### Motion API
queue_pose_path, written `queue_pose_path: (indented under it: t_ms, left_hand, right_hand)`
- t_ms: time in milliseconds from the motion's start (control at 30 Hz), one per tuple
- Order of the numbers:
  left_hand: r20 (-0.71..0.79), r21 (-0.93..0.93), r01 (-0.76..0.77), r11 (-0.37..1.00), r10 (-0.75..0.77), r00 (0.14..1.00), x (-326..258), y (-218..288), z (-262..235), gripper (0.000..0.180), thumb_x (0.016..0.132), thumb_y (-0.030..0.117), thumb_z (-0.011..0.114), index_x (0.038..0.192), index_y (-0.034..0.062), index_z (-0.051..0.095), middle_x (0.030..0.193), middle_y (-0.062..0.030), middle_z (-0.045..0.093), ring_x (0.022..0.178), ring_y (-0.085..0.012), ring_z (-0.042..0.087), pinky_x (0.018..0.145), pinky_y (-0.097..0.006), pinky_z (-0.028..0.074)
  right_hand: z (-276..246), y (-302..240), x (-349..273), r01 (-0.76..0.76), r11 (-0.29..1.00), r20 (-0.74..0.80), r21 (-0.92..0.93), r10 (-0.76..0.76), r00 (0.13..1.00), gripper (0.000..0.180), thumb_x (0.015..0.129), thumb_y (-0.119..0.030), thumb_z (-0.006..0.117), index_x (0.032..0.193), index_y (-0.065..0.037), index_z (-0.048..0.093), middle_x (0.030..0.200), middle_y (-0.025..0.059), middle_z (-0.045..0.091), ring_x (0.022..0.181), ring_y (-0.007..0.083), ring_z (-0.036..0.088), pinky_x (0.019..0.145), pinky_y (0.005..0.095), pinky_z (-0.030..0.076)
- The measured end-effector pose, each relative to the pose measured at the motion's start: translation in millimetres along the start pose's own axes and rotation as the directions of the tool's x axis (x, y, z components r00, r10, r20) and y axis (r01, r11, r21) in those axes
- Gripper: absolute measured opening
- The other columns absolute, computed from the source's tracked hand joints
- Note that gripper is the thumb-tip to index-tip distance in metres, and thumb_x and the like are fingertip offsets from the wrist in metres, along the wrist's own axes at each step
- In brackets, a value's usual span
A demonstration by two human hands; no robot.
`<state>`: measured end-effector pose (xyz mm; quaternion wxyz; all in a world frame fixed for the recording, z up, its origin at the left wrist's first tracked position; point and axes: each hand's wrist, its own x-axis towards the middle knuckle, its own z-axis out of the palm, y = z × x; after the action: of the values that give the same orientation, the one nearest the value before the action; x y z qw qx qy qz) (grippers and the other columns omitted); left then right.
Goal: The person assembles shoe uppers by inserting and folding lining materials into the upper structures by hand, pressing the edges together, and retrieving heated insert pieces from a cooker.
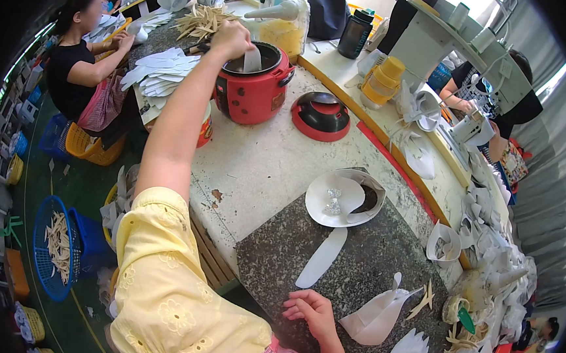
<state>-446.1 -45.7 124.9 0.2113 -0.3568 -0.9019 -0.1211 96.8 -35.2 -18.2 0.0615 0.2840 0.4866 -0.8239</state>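
Note:
My left hand (232,40) reaches far forward over a red rice cooker (252,99) whose top is off. Its fingers pinch a white flat piece (252,60) that hangs down into the pot's mouth; the pot's contents are mostly hidden. My right hand (312,315) rests near the front edge of a dark speckled slab (272,241), fingers loosely bent and apart, nothing in them. Just beyond it lies a long white tongue-shaped piece (322,258). Past that sits a curved white shoe upper (323,209) with a shiny bow ornament. A folded white upper (374,320) lies to the right.
The cooker's black-and-red lid (320,116) lies beside the pot. Stacked white pieces (162,73) and beige strips (205,21) are at the back left. More uppers (446,242) crowd the right edge. One person (84,64) sits left; another works behind a sewing machine (477,128).

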Motion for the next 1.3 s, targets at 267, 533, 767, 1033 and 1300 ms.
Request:
queue_pose_path:
  t_ms: [267,533,767,1033,1300]
  left_hand:
    - [0.348,0.028,0.319,0.947,-0.309,0.885,8,28,34,0.034,0.071,0.031,0.065,0.095,0.0067,0.064,0.111,-0.0148,0.057,0.111,-0.0318,0.047,0.089,-0.038,0.04]
    - [0.125,0.165,0.424,0.891,-0.445,0.887,-10,19,15,0.034,0.074,0.024,0.058,0.104,0.0087,0.062,0.12,-0.0108,0.052,0.116,-0.0277,0.04,0.092,-0.036,0.039]
    - [0.077,-0.106,0.371,0.922,-0.365,0.928,9,11,40,0.032,0.077,0.036,0.062,0.077,0.0037,0.066,0.076,-0.0105,0.066,0.077,-0.0234,0.062,0.07,-0.034,0.046]
    - [0.305,-0.595,0.534,0.601,-0.446,0.842,6,-17,29,0.024,0.084,0.032,0.057,0.09,0.0085,0.058,0.077,-0.0027,0.065,0.057,-0.0079,0.056,0.049,-0.026,0.036]
    - [0.354,-0.718,0.512,0.472,-0.386,0.852,-13,-18,26,0.027,0.086,0.033,0.054,0.091,0.0069,0.055,0.083,-0.0045,0.064,0.062,-0.0092,0.057,0.045,-0.021,0.035]
  right_hand:
    - [6,-1,-1,0.063,0.997,-0.07,-0.036,-0.065,0.995,0.022,0.088,-0.011,0.05,0.104,0.003,0.053,0.09,0.0149,0.061,0.073,0.0196,0.063,0.063,0.0266,0.051]
    - [3,0,-3,0.065,0.998,-0.029,-0.004,-0.065,0.997,0.022,0.088,-0.011,0.05,0.106,0.002,0.052,0.092,0.0137,0.06,0.075,0.0183,0.062,0.065,0.0264,0.05]
    - [2,3,-1,0.062,0.998,-0.005,0.006,-0.062,0.998,0.022,0.088,-0.011,0.05,0.106,0.002,0.052,0.092,0.013,0.06,0.075,0.0181,0.062,0.064,0.0262,0.05]
    - [2,4,-2,0.117,0.993,-0.036,-0.006,-0.117,0.993,0.02,0.087,-0.009,0.05,0.103,0.003,0.053,0.089,0.0148,0.061,0.074,0.0194,0.063,0.063,0.0268,0.051]
    - [7,9,1,0.136,0.991,-0.019,0.009,-0.136,0.991,0.019,0.087,-0.008,0.05,0.102,0.002,0.054,0.088,0.0129,0.061,0.074,0.0181,0.063,0.063,0.0252,0.05]
